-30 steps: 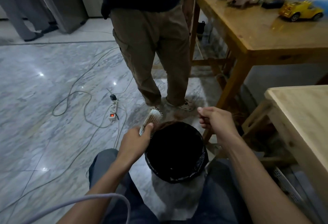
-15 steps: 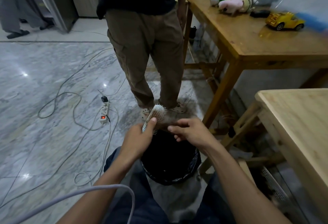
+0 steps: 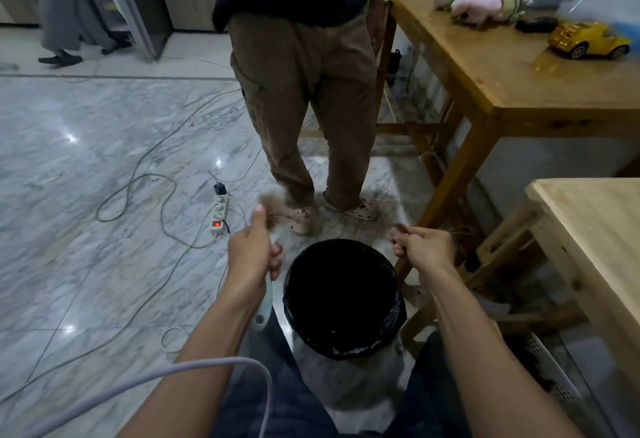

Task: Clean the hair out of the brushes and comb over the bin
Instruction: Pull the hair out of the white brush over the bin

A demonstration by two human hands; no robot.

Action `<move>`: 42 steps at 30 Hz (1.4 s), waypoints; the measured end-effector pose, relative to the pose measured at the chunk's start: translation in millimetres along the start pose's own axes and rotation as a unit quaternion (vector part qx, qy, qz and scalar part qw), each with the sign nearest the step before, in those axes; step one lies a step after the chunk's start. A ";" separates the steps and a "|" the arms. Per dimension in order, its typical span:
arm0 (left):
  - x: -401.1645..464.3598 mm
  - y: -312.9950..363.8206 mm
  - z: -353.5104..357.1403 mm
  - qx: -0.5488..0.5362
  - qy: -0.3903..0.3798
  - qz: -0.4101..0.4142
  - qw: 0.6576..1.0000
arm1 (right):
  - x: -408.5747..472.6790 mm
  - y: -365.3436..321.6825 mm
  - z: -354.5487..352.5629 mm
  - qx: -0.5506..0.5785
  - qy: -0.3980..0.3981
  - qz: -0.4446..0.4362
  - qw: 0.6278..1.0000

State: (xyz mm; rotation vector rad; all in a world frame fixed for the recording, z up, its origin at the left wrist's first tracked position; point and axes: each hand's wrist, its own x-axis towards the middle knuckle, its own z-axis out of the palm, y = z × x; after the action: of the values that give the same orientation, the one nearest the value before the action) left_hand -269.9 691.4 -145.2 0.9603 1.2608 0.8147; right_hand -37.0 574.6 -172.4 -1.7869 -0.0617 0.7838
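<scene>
My left hand (image 3: 252,252) grips a hair brush (image 3: 268,205) by its pale green handle, left of the bin's rim. The brush head is blurred and points away from me. A black-lined round bin (image 3: 341,344) stands on the floor between my knees. My right hand (image 3: 420,247) is closed at the bin's far right rim, pinching a small tuft of hair (image 3: 398,228) between fingertips. The two hands are apart, one on each side of the bin's opening.
A person in brown trousers (image 3: 308,98) stands just beyond the bin. A power strip (image 3: 219,215) and cables lie on the marble floor at left. A wooden table with toys (image 3: 519,56) is at the right, a lighter table (image 3: 595,247) nearer. A white cable (image 3: 194,368) crosses my left arm.
My right hand met the brush head half a second ago, then pulled away right with a tuft of hair. The brush has shifted left and is blurred.
</scene>
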 end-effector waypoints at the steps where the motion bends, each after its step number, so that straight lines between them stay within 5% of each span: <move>1: 3.9 5.6 -6.9 -0.020 0.032 0.005 0.999 | 3.7 -0.1 -7.1 -0.012 0.031 -0.002 0.999; 4: 21.4 21.5 -31.2 0.007 0.078 0.034 0.996 | 11.2 2.8 -27.6 -0.062 0.043 -0.004 0.997; 8: 8.8 17.5 -14.6 0.113 -0.032 0.013 0.993 | 6.8 4.7 -4.2 -0.113 -0.087 -0.036 0.989; 12: -7.9 12.8 11.3 0.131 -0.114 -0.010 0.985 | -4.7 -7.5 11.9 -0.275 -0.213 -0.080 0.934; 14: -9.9 9.1 14.5 0.166 -0.157 0.019 0.973 | -6.5 -9.8 11.1 -0.269 -0.250 -0.057 0.928; 21: -15.3 -26.0 18.7 0.164 -0.211 0.054 0.962 | -24.0 -11.7 7.5 -0.184 -0.191 -0.064 0.962; 27: -19.7 -35.2 25.2 0.175 -0.254 0.080 0.948 | -46.1 -6.5 20.4 -0.157 -0.318 -0.095 0.930; 30: -13.7 -38.8 24.6 0.188 -0.231 0.066 0.952 | -44.3 -4.3 26.6 -0.124 -0.266 -0.116 0.949; 37: 14.1 -30.9 -3.5 -0.010 -0.059 -0.078 0.995 | -32.6 -33.8 -3.3 -0.076 -0.155 -0.121 0.978; 42: 2.3 -27.7 2.1 0.004 -0.117 -0.026 0.993 | -29.2 -32.1 -1.8 -0.127 -0.174 -0.142 0.966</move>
State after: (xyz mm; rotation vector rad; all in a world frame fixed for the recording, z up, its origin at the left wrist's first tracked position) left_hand -267.9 682.3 -171.5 0.9939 1.0820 0.6366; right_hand -48.0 573.0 -130.5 -1.8039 -0.6622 0.9008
